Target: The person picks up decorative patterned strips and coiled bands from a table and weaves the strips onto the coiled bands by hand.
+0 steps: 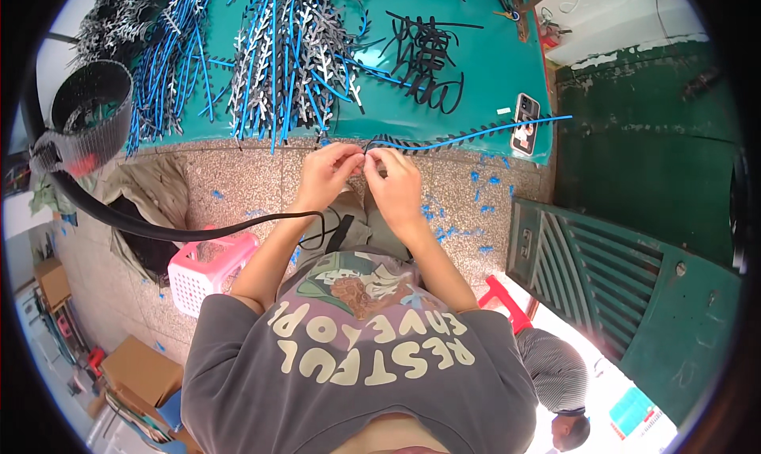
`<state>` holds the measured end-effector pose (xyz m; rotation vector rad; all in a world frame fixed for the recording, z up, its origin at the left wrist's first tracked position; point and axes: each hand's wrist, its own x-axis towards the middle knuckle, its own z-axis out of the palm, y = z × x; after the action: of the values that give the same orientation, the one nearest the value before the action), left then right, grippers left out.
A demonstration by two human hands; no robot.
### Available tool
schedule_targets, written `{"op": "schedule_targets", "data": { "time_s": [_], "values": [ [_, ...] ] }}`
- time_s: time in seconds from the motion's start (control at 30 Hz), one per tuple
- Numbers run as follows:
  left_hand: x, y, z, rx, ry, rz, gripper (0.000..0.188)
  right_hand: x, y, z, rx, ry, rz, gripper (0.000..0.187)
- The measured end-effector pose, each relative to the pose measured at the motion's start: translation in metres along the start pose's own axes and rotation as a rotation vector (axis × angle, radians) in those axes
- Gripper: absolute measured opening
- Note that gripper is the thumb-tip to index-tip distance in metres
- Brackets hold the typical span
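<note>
My left hand [323,175] and my right hand [395,186] meet in front of the table's near edge, fingertips pinched close together. Between them is the dark end of a strip [432,146], a blue cord with small black leaf-shaped tabs along it. From my fingers it runs right along the table edge, with its far tip past a phone [525,122]. Exactly how each fingertip grips the end is too small to make out. Farther off, a thick bundle of similar blue, black and grey leafy strips [293,57] hangs over the edge.
The green table [483,65] also bears loose black strips [428,61]. A black cable [230,230] crosses by my left forearm, near a ribbed cup [91,97] on a bent arm. A pink basket [208,275] stands left, a green metal gate [602,272] right. Another person [555,371] is behind me.
</note>
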<state>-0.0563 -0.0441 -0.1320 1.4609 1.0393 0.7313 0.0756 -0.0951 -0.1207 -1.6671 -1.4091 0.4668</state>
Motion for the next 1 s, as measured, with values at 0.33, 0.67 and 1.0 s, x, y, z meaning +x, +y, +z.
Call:
{"op": "schedule_targets", "data": {
  "time_s": [0.33,0.67,1.0],
  "values": [
    [-0.001,-0.003,0.002,-0.023,-0.014,0.008,0.012,-0.003,0.012,0.001,0.389,-0.016,0.315,0.009],
    [0.003,-0.006,0.001,-0.104,-0.001,-0.042,0.014,0.001,0.019,0.006,0.764,-0.073,0.527,0.011],
    [0.003,-0.003,0.001,0.184,-0.014,0.08,0.013,0.003,0.005,0.007,0.166,-0.013,0.165,0.009]
  ]
}}
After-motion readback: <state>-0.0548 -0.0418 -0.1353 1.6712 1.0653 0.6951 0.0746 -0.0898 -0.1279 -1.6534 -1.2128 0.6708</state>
